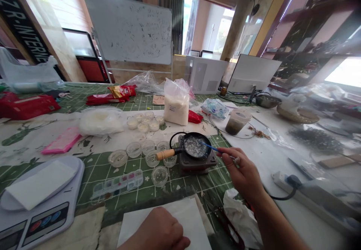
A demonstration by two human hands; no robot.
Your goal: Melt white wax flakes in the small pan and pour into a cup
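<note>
My right hand [243, 171] is closed on a thin blue stick [209, 147] whose tip reaches into a small black pan [194, 145]. The pan holds white, partly melted flakes and sits on a small dark heater [197, 162]; its wooden handle [166, 154] points left. My left hand [160, 230] is curled into a fist at the bottom edge, resting on a white sheet of paper [186, 216]. Several small clear cups [146, 156] stand left of the pan, and a colour palette strip [118, 183] lies in front of them.
A kitchen scale [42, 201] sits at the front left. A bag of white granules [176, 103], more filled cups [145, 121], a pink block [63, 140] and red packets [26, 106] lie further back. A power strip [284, 180] and cable are at the right.
</note>
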